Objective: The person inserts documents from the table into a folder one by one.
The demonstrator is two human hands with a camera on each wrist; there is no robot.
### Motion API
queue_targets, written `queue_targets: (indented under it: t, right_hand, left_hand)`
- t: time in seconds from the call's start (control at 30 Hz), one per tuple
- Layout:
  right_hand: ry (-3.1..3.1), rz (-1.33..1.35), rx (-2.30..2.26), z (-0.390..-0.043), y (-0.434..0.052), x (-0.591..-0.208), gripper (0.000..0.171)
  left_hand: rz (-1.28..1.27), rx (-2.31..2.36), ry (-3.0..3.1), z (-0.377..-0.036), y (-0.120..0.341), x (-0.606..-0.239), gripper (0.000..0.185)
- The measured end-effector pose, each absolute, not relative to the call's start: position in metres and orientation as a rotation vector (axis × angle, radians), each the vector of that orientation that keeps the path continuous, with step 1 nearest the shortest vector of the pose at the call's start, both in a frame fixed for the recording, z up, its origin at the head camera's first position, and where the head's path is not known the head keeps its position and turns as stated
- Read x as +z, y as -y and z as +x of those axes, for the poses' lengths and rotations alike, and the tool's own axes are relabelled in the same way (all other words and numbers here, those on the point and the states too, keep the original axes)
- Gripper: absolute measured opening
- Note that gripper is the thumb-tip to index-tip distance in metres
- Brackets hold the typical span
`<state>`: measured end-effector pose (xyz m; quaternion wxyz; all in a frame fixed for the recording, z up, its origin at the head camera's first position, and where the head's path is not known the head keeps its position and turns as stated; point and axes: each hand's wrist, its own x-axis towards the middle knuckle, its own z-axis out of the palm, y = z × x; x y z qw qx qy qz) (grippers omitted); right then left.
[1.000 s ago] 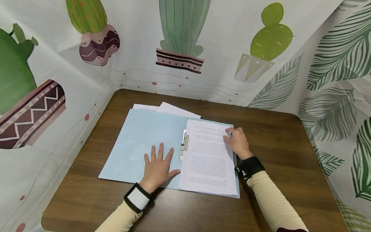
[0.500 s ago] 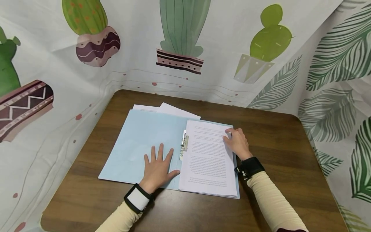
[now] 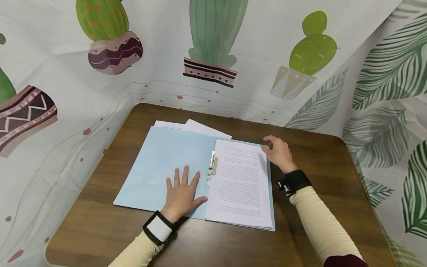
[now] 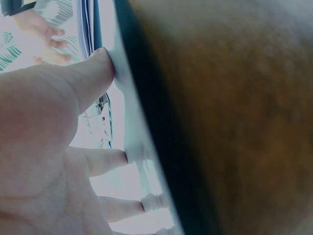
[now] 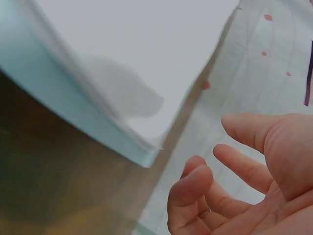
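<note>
A light blue folder (image 3: pixel 143 167) lies spread on the table, with a stack of printed sheets (image 3: pixel 240 185) on its right side and a metal clip (image 3: pixel 212 167) along the fold. My left hand (image 3: pixel 181 198) rests on the bare left cover, fingers straight and spread; its fingertips (image 4: pixel 107 161) meet the cover in the left wrist view. My right hand (image 3: pixel 278 152) hovers by the upper right corner of the sheets, fingers loosely bent. In the right wrist view that hand (image 5: pixel 244 181) holds nothing and is apart from the paper corner (image 5: pixel 151 142).
Two loose white sheets (image 3: pixel 203 128) stick out from behind the folder's far edge. The brown wooden table (image 3: pixel 317 155) has rounded corners. A white cloth printed with cacti and leaves (image 3: pixel 160 55) hangs behind and along the sides.
My right hand has left the top sheet's right edge and moved slightly up and to the right. The left hand has stayed in place on the cover.
</note>
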<state>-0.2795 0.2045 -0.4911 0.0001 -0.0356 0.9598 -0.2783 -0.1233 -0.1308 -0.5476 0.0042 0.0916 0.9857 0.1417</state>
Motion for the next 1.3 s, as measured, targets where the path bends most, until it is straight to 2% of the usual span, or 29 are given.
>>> queue_targets:
  t: [0.27, 0.6, 1.07, 1.3]
  right_hand:
    - [-2.896, -0.177, -0.918, -0.321, -0.176, -0.473, 0.045]
    - [-2.778, -0.331, -0.93, -0.358, -0.126, -0.482, 0.045]
    - [-2.727, -0.325, -0.81, -0.375, -0.088, -0.498, 0.036]
    - [-2.675, -0.302, -0.802, -0.376, -0.082, -0.496, 0.038]
  left_hand:
    - [0.285, 0.434, -3.094, -0.123, 0.134, -0.547, 0.09]
    - [0.281, 0.403, -3.105, -0.122, 0.132, -0.551, 0.089]
    - [0.288, 0.418, -3.116, -0.122, 0.134, -0.55, 0.089]
    - [0.303, 0.408, -3.13, -0.121, 0.134, -0.55, 0.089]
